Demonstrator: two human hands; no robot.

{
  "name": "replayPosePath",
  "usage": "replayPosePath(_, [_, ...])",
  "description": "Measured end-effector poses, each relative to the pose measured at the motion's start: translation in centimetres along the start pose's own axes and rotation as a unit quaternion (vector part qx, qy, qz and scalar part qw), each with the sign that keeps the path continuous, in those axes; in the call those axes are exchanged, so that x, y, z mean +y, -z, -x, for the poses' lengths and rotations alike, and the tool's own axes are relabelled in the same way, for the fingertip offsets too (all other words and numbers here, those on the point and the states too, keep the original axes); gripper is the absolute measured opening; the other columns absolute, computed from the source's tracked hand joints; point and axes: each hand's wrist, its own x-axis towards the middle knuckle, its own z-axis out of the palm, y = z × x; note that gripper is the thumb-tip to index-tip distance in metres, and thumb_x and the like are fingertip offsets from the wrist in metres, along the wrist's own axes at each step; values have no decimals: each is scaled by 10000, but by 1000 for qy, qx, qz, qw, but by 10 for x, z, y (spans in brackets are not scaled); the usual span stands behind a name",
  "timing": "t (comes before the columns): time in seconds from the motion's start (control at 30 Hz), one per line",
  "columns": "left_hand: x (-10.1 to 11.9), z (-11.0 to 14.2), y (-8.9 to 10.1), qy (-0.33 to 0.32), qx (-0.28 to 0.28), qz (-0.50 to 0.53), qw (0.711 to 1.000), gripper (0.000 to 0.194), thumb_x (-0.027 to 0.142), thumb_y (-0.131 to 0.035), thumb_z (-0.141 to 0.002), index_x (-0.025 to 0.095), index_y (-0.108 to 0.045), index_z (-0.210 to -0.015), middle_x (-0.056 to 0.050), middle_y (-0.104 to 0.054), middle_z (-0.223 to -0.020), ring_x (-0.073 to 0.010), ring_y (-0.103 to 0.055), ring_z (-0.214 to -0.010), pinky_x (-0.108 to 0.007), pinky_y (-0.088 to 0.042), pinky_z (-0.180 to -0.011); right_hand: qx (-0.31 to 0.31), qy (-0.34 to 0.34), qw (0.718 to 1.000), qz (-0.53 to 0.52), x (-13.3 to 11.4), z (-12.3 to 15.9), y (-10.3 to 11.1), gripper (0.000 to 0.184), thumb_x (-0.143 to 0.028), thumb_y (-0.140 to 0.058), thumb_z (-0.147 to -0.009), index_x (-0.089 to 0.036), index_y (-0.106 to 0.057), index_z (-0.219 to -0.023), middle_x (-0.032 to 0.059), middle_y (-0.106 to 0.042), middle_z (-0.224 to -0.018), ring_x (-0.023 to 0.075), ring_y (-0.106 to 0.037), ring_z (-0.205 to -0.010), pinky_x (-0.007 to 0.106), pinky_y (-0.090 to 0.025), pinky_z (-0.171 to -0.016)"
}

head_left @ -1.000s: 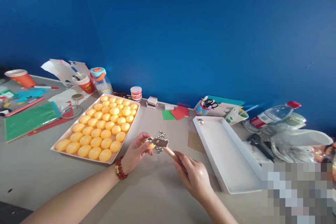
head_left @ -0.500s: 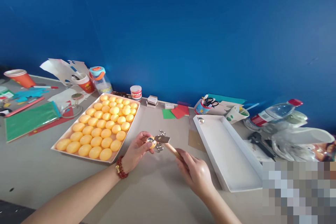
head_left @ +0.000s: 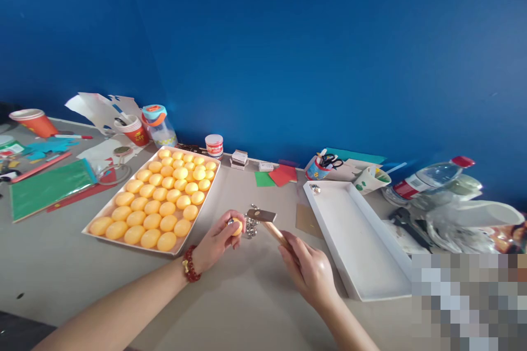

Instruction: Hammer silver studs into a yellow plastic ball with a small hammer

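Between the fingers of my left hand (head_left: 220, 236) is an orange ping-pong ball (head_left: 236, 226) with shiny silver pieces on its far left side. My right hand (head_left: 308, 269) is wrapped round the wooden handle of a hammer (head_left: 262, 215). The hammer's dark metal head hangs just right of the ball, apart from it. Behind and below the head, small silver metal pieces (head_left: 252, 228) lie in a pile on the table (head_left: 239, 307). Left of my left hand stands a white tray (head_left: 87, 228) filled with orange ping-pong balls (head_left: 167, 208).
A long white tray (head_left: 370, 252) on the right has one silver-covered ball (head_left: 315, 188) in its far corner. Along the blue wall stand a jar (head_left: 214, 146), small boxes (head_left: 239, 159) and a cup with scissors (head_left: 319, 167). A plastic bottle (head_left: 432, 178) leans at the right.
The hammer head has moved right, away from the ball. My left hand has turned the ball, so its orange side now shows more and the silver side less.
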Motion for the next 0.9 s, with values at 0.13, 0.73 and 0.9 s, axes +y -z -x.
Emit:
replayPosePath(0.13, [-1,3,0,-26,31,-143,989,193,379,-515,-927,189,-521,-960,14,-508,-833,-70,-417,-558,-234,-363,-559,4,2,1000,3,0,-1,0,211,-235,-430,-983,-164,-523,-1158,41,-671,-784,134,-587,-560,231,-374,-520])
replayPosePath(0.73, [11,2,-2,-44,85,-169,981,212,339,-651,-823,192,-536,-923,14,-550,-825,-84,-471,-582,-220,-406,-560,6,-3,1000,4,1,-2,-3,203,-239,-421,-980,-168,-531,-1134,29,-663,-757,130,-581,-538,226,-378,-507])
replayPosePath(0.9, [5,5,0,-65,69,-128,987,320,354,-622,-851,201,-542,-1121,-30,-547,-969,-111,-494,-658,-257,-445,-622,0,-10,1000,6,0,-3,-1,209,-241,-411,-981,-164,-533,-1133,49,-680,-772,137,-592,-541,228,-386,-510])
